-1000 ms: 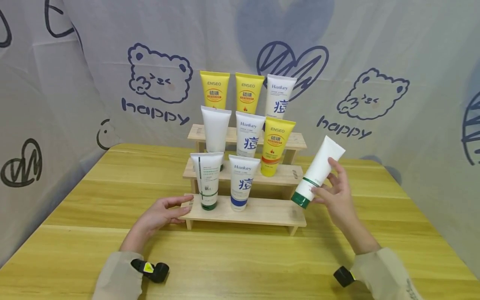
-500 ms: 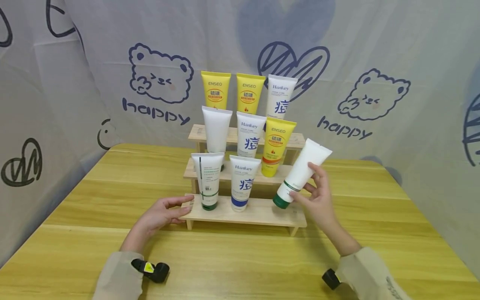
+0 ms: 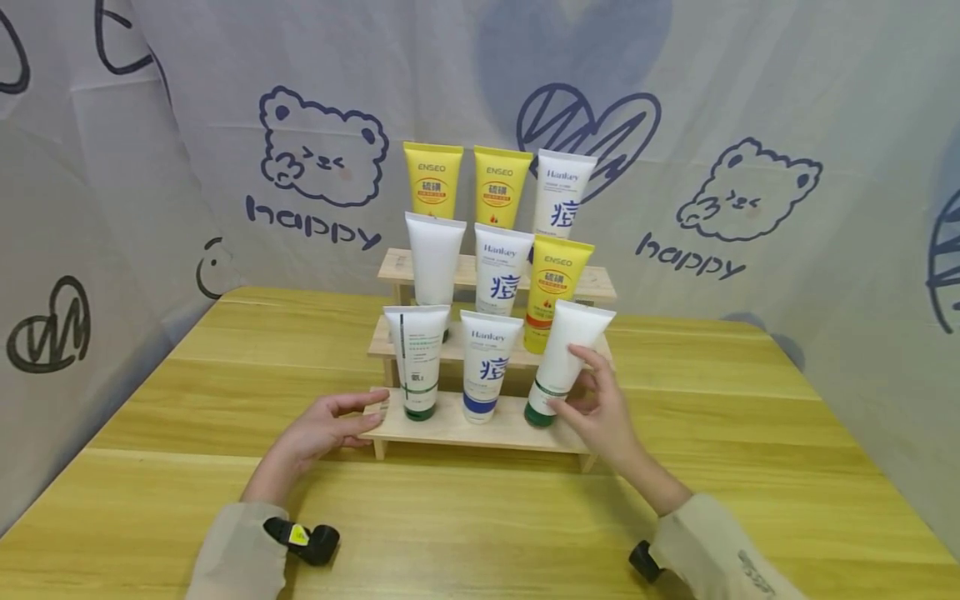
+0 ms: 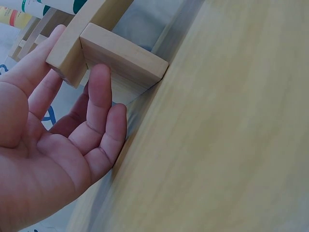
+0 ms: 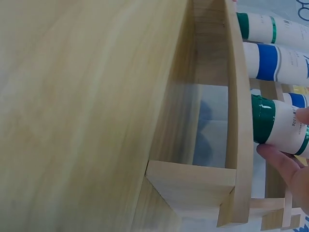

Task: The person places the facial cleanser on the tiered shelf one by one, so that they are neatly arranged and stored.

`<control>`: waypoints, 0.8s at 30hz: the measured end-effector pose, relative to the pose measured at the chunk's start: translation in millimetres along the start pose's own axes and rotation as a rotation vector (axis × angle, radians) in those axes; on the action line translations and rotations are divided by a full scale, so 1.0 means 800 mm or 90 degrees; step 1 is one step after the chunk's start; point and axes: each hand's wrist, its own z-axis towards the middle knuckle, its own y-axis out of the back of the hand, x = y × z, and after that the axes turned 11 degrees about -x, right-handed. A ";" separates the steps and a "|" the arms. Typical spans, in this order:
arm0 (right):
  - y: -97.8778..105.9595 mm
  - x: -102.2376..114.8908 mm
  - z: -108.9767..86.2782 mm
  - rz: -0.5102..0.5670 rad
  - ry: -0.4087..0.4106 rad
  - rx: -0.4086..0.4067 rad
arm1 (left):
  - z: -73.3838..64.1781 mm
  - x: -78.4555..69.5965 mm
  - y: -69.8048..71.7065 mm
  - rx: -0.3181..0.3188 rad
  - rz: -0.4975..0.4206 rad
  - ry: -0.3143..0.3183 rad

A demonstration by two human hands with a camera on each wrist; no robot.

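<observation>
A three-step wooden display stand (image 3: 442,429) holds squeeze tubes on every step. At its left end my left hand (image 3: 330,425) grips the lowest step; in the left wrist view the hand (image 4: 63,140) has its fingers around the board's end. My right hand (image 3: 600,412) pinches a white squeeze tube with a green cap (image 3: 564,350) at the right of the lowest step. This tube leans to the right, cap down, its green cap (image 5: 263,118) right at the board. To its left stand a blue-banded Hankey tube (image 3: 489,367) and another green-capped white tube (image 3: 418,362).
On the middle step stand a plain white tube (image 3: 433,258), a Hankey tube (image 3: 501,267) and a yellow ENSEO tube (image 3: 553,279). Behind them, the top step bears two yellow tubes (image 3: 433,179) and a Hankey tube (image 3: 562,187). A printed cloth (image 3: 450,67) hangs behind the table (image 3: 465,525).
My right hand has carried the green-capped white tube left and down, from beside the stand onto the lowest step's right part. The left hand keeps its grip on the stand.
</observation>
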 end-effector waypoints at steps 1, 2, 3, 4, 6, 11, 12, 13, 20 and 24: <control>-0.001 0.000 0.000 -0.007 0.013 0.001 | 0.000 0.000 0.000 0.000 -0.001 -0.001; -0.002 0.000 0.000 -0.012 0.023 0.003 | 0.000 0.000 -0.001 0.000 0.000 -0.002; -0.002 0.000 0.000 -0.015 0.029 0.004 | 0.000 0.000 -0.001 -0.001 0.000 -0.002; -0.003 0.000 0.000 -0.015 0.034 0.005 | 0.001 0.000 -0.001 -0.001 0.000 -0.003; -0.004 -0.001 0.000 -0.014 0.045 0.008 | 0.001 0.000 -0.002 -0.003 -0.002 -0.003; -0.004 -0.005 -0.003 -0.007 0.059 0.018 | 0.002 0.001 -0.002 -0.002 -0.001 -0.005; -0.004 -0.005 -0.004 -0.006 0.057 0.021 | 0.002 0.001 -0.002 -0.001 -0.001 -0.005; -0.004 -0.005 -0.004 -0.006 0.056 0.023 | 0.002 0.001 -0.002 -0.001 0.000 -0.005; -0.003 -0.003 -0.009 -0.002 0.077 0.039 | 0.003 0.002 -0.002 -0.004 0.007 -0.006; -0.002 -0.004 -0.012 -0.001 0.089 0.038 | 0.004 0.002 -0.001 -0.006 0.016 -0.010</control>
